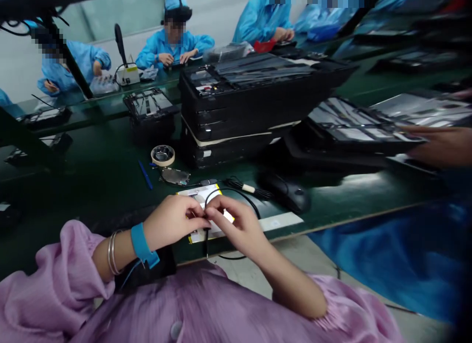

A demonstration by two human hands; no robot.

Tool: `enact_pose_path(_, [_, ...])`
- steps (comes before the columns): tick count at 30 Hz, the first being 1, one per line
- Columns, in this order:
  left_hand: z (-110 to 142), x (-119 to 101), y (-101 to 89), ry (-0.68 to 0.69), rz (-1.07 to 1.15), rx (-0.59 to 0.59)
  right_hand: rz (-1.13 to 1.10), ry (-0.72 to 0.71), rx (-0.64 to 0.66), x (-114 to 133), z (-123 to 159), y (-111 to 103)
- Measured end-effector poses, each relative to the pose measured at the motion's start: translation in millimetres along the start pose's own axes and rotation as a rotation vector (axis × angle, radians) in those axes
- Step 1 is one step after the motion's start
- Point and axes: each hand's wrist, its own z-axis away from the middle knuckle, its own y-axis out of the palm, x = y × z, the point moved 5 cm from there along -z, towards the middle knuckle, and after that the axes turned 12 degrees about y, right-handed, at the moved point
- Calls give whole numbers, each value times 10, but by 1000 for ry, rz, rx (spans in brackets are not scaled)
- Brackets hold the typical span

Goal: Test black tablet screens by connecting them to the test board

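Left hand (173, 221) and right hand (241, 225) pinch a black cable (207, 244); green bench (332, 205) ends just below their fingers (223, 201), mouse (287, 191) rightward; beyond, an unreadable white label (207, 153)

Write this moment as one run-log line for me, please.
left hand: fingertips at black cable, grip unclear | right hand: pinching cable | beneath hands: yellow-edged white item | beyond: black mouse, tape roll

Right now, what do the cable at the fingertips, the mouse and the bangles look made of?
Black cable: likely a rubber or soft plastic sheath, matt, judging by its smooth curve.
Mouse: probably hard plastic, satin, from faint highlights.
Bangles: apparently metal, polished, from their silvery shine.
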Motion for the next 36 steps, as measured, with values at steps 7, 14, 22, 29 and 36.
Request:
enact_pose_path(7, [57, 7, -60, 164, -273, -140, 72, 147, 53, -197, -8, 49])
enact_pose_path(14, [143, 182, 29, 372, -879, -8, 409, -194, -3, -414, 129, 205])
enact_pose_path(22, [161, 261, 47, 408, -893, -9, 554, -337, -1, -382, 192, 251])
enact_pose_path(29, [169, 285, 55, 429, -884, -11, 533, -307, 22, -409, 188, 246])
enact_pose_path(36, [193, 271, 98, 501, -1003, 2, 559, -321, 17, -397, 195, 253])
